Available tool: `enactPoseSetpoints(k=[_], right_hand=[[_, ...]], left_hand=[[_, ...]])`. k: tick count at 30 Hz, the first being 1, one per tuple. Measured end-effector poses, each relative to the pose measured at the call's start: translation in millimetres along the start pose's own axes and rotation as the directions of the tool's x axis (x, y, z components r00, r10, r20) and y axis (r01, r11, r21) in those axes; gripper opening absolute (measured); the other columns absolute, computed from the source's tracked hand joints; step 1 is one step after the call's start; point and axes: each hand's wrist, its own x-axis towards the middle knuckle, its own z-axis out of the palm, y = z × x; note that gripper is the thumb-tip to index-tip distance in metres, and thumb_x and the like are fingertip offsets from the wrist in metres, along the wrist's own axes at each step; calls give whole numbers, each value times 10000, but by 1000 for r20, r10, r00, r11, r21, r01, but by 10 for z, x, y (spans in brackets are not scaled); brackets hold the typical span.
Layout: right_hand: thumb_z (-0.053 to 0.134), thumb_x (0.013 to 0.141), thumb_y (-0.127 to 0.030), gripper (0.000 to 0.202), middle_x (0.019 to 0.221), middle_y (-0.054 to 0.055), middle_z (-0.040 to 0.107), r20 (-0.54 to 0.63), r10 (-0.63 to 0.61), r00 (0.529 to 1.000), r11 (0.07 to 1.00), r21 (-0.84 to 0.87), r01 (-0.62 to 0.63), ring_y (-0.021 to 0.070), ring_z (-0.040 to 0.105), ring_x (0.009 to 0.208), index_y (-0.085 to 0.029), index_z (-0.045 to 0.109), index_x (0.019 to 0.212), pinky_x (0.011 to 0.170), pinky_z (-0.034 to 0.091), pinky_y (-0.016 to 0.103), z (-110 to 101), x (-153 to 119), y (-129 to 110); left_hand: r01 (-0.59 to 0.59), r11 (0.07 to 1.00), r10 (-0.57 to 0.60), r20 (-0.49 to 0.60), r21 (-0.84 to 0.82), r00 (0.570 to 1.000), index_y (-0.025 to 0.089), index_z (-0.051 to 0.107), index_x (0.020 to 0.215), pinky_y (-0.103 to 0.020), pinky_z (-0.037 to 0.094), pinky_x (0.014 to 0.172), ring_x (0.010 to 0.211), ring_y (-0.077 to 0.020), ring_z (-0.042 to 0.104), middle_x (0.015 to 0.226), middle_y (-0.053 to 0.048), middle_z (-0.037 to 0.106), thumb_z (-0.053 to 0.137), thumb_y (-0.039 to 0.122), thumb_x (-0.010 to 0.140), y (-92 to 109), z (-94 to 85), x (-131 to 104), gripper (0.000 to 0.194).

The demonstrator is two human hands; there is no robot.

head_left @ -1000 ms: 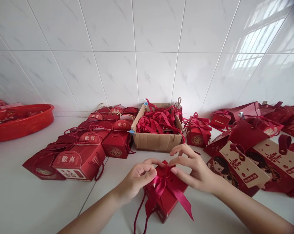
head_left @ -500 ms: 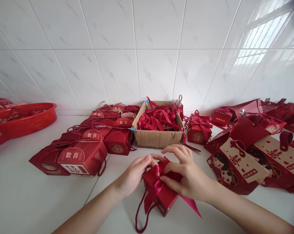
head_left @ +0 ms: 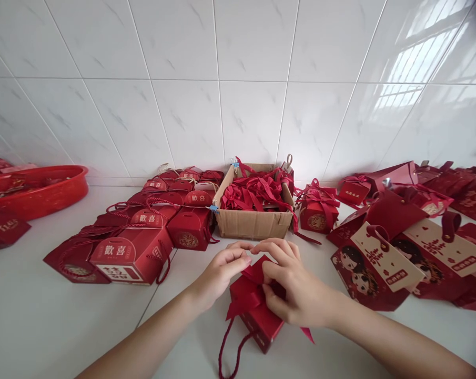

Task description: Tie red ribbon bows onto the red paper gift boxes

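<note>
A small red gift box [head_left: 261, 322] stands tilted to the view on the white counter between my hands, its dark red cord handle [head_left: 238, 351] looping down in front. Across its top lies a crimson satin ribbon [head_left: 246, 301], with one tail showing below my right hand. My left hand [head_left: 226, 267] is at the box's upper left, thumb and fingers pinched together on the ribbon. Over the box's right side, my right hand [head_left: 291, 281] has its thumb and index finger closed on the ribbon. The pinched parts are mostly hidden by the fingers.
A cardboard box [head_left: 253, 225] heaped with crimson ribbons stands behind. Rows of red gift boxes [head_left: 129, 252] sit at left, near a red plastic basin [head_left: 64, 192]. At right are a ribbon-tied box [head_left: 320, 213] and several red bags [head_left: 374, 295]. A tiled wall [head_left: 253, 121] closes the back.
The ribbon loop that stood up between my fingers now lies lower and flatter. My right fingers have curled in, and the ribbon tail at right shows shorter. The view has shifted slightly.
</note>
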Motion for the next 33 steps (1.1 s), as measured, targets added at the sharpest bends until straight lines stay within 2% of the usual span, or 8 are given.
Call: enactPoseSetpoints(k=[4,7,9,12,16,22,26,33], right_hand=[[538,677,-71,174,1119,66,517,-18,-11,1000,1000,18,12,247,414,1148,-168,394,691,924,317,425,15,-25,-20],[552,695,-91,139,1152,54,519,-42,-7,999,999,45,9,243,430,1130,-168,436,693,920,317,425,-16,-57,-21],[518,759,-109,73,1181,55,519,-73,14,997,999,44,-11,246,435,1126,-178,497,746,921,310,446,-73,-68,21],[434,819,-98,155,1143,70,549,-108,33,994,994,106,-21,230,475,1069,-195,548,861,900,342,444,-194,-60,148],[461,817,-81,231,1035,64,604,49,-87,995,956,287,69,172,552,936,-192,550,999,820,444,333,-320,-32,296],[562,797,-114,236,939,48,618,185,-98,978,984,163,67,170,562,875,-193,573,1020,780,454,307,-339,-58,284],[532,831,-118,205,915,47,615,202,-75,977,985,168,41,154,552,818,-192,585,1015,729,449,281,-346,-72,247],[489,755,5,439,885,35,563,219,-186,958,960,249,129,110,499,691,-218,626,1107,612,404,222,-273,-62,249]], left_hand=[[6,999,-5,17,-54,1000,156,570,656,-271,363,888,1076,-213,488,1167,-38,537,579,305,820,-23,-10,27,222],[42,993,-28,119,-112,993,169,643,880,-306,371,915,1042,-222,529,1066,-51,610,555,307,847,-34,-18,29,167],[75,987,-53,154,-140,987,176,621,1056,-324,405,854,903,-210,580,872,-43,642,512,352,878,-39,-30,20,273],[70,987,-50,139,-142,989,171,618,945,-285,421,739,773,-169,586,878,-36,646,577,384,845,-37,-46,-7,239],[63,992,-45,155,-112,987,165,535,790,-256,437,733,873,-161,578,1189,-47,569,735,298,716,-1,-32,-52,252],[-60,991,44,127,120,991,195,463,774,-297,440,883,1018,-184,551,1168,-36,573,706,325,756,71,2,-75,276],[-69,959,35,127,274,991,241,493,993,-327,439,924,1041,-186,547,1170,-27,562,718,331,747,88,-15,-93,345],[-58,921,-17,186,385,982,277,444,1189,-352,397,999,1171,-203,481,1244,-34,510,691,241,755,117,-100,-120,500]])
